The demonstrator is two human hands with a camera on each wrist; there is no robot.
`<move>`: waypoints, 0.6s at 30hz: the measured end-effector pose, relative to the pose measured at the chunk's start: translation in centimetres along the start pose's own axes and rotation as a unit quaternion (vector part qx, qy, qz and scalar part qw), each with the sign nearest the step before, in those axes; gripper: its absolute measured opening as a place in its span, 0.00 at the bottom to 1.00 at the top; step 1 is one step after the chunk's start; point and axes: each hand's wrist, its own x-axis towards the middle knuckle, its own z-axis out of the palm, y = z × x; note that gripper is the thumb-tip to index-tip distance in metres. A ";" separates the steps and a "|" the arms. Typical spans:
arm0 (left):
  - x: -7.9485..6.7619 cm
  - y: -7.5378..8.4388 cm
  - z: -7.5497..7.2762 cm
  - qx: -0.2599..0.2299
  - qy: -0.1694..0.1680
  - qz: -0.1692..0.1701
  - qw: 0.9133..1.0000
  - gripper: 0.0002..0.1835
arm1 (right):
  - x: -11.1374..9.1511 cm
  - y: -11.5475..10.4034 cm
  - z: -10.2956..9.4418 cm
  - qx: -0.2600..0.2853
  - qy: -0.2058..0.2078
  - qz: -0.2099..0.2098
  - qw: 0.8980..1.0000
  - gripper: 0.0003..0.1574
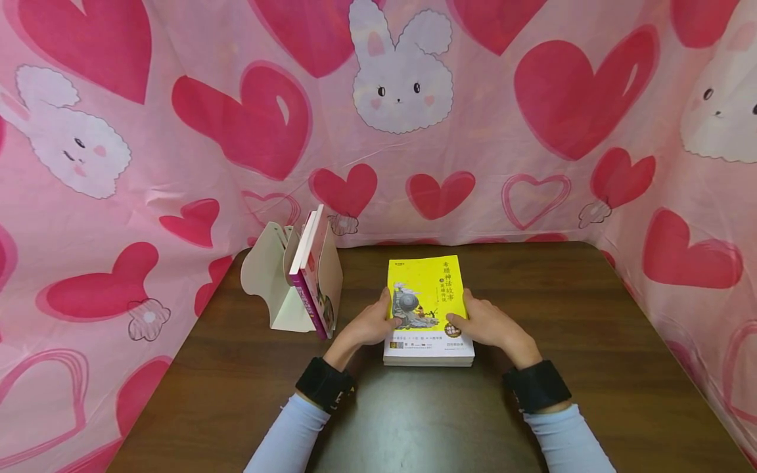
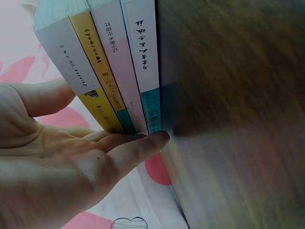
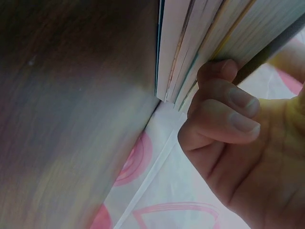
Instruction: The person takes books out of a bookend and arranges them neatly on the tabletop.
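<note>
A stack of books (image 1: 428,348) lies flat on the table, topped by a book with a yellow and white cover (image 1: 422,276). Along its left side my left hand (image 1: 374,320) holds it, thumb over the cover edge and fingers against the spines. In the left wrist view several spines (image 2: 126,62) show yellow, pink, white and teal. My right hand (image 1: 491,322) grips the opposite side, its thumb on the cover. The right wrist view shows curled fingers (image 3: 224,114) against the page edges (image 3: 205,43). The stack's far end is hidden in the wrist views.
Left of the stack stands a cream book stand (image 1: 272,282) with a few upright books (image 1: 310,282) leaning in it. The brown wooden table (image 1: 591,315) stretches to both sides. A pink curtain with hearts and rabbits (image 1: 402,151) hangs behind the table and along its sides.
</note>
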 end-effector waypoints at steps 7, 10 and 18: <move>-0.1 -0.1 0.0 -0.007 -0.004 -0.004 1.000 0.45 | 0.1 0.1 0.1 0.001 -0.008 0.000 1.000 0.49; -0.1 -0.2 0.0 -0.011 -0.005 -0.002 1.000 0.45 | 0.1 0.1 0.1 0.008 -0.010 -0.002 1.000 0.48; 0.0 -0.5 -0.1 -0.026 -0.011 0.009 1.000 0.45 | 0.2 0.1 0.2 0.010 -0.013 0.008 1.000 0.48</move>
